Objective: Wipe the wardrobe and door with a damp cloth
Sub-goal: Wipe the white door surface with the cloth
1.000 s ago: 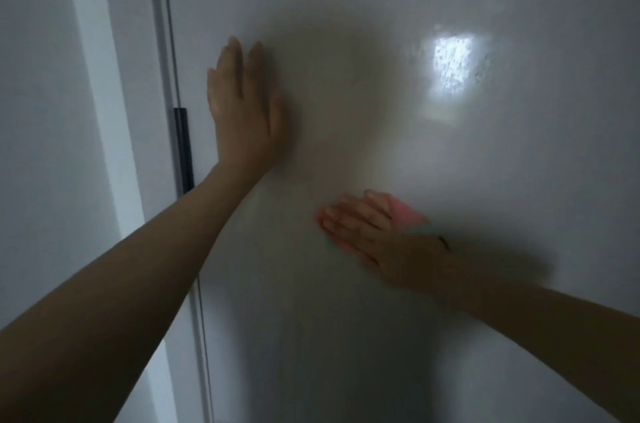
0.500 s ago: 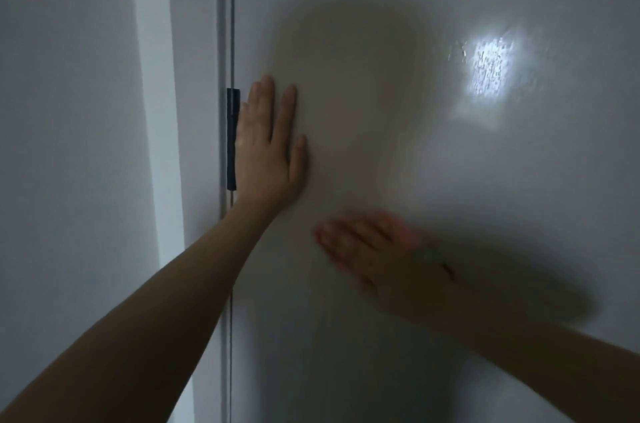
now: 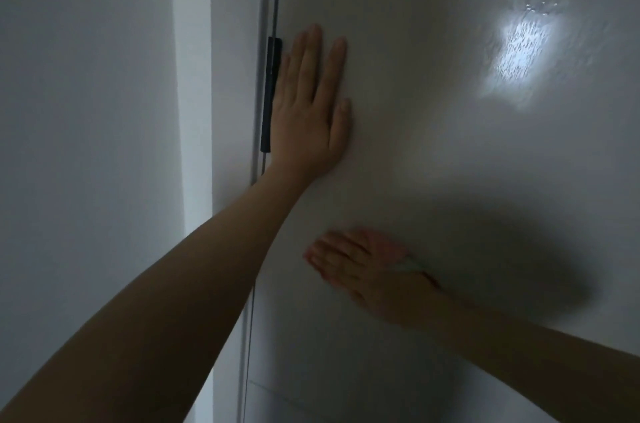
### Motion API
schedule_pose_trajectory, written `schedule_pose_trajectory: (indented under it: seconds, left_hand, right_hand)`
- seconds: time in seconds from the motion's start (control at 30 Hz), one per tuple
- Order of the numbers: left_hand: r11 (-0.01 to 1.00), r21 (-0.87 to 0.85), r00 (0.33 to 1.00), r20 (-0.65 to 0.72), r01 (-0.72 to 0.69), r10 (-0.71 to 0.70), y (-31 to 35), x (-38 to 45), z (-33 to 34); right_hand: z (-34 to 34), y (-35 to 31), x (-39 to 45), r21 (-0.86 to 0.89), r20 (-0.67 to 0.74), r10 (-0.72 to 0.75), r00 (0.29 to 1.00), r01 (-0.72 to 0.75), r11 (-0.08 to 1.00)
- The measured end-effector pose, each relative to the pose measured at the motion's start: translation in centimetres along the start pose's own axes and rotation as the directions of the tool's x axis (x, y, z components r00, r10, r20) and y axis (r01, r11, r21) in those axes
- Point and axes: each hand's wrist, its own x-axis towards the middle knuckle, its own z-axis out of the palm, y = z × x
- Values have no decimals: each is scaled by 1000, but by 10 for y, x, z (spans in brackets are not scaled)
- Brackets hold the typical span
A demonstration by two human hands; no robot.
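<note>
1. No container shows in the head view; only a white door (image 3: 433, 152), a wall and two bare arms fill it.
2. The door is smooth and glossy, with a bright patch of reflected light (image 3: 516, 59) at upper right and a dark shadow (image 3: 512, 249) at lower right.
3. A black hinge (image 3: 271, 93) stands upright on the door's left edge, beside a white frame (image 3: 192, 83) and wall (image 3: 83, 111).
4. The left hand (image 3: 308, 111) lies flat on the door just beside the hinge, fingers straight, close together, pointing up.
5. The right hand (image 3: 367, 270) lies flat lower down, fingers straight, slightly spread, pointing left, blurred.
6. The cloth (image 3: 410, 261) is under the right hand; only a pale sliver shows by the wrist, so its long axis cannot be told.
</note>
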Motion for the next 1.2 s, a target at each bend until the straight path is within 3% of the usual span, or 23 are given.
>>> schedule_pose_trajectory:
  seconds: [0.07, 0.17, 0.27, 0.37, 0.47, 0.53, 0.6, 0.67, 0.77, 0.83, 0.93, 1.03, 1.13, 1.2]
  left_hand:
    - [1000, -4, 1000, 7, 3, -3, 1, -1, -1]
    - [1000, 0, 1000, 7, 7, -7, 4, 1, -3]
    - [1000, -23, 1000, -14, 14, -14, 1, -1, -1]
    - [1000, -13, 1000, -20, -1, 0, -2, 1, 0]
    - [1000, -15, 1000, -6, 15, -16, 0, 1, 0]
    - [999, -30, 1000, 22, 14, -13, 0, 0, -2]
    - [998, -45, 999, 35, 35, -34, -1, -1, -8]
    - [995, -78, 997, 50, 65, -61, 3, -13, -13]
    - [985, -98, 979, 163, 139, -122, 16, -45, -18]
    - [981, -70, 960, 227, 182, -162, 25, -66, -18]
    - [974, 8, 931, 293, 226, -218, 38, -92, -22]
    - [968, 52, 904, 349, 247, -249, 58, -109, -32]
    - [971, 51, 899, 368, 235, -237, 83, -93, -43]
    - [973, 35, 905, 361, 227, -224, 104, -70, -44]
  right_hand:
    - [0, -3, -5, 53, 5, -12, 1000, 12, 999]
    - [-13, 17, -5, 85, -97, 159, 983, -151, 985]
    - [-19, 28, 16, -11, -144, 258, 955, -263, 965]
    - [2, -5, 41, -139, -120, 112, 987, -128, 982]
    - [24, -50, 18, -126, 129, -20, 991, 37, 991]
    - [22, -49, -10, -83, 100, -38, 994, 46, 996]
    - [12, -24, -30, -10, -41, 33, 999, -34, 999]
    - [-5, 15, -37, 86, -97, 164, 982, -156, 984]
    - [-23, 44, -31, 69, -178, 354, 918, -347, 935]
    - [-11, 22, -37, 57, -177, 308, 935, -303, 951]
    - [22, -37, -62, 20, -52, 85, 995, -84, 996]
    - [18, -30, -93, 38, 41, 14, 999, -16, 999]
    - [-12, 37, -118, 60, -107, 160, 981, -154, 986]
    - [-39, 95, -137, 57, -200, 372, 906, -368, 928]
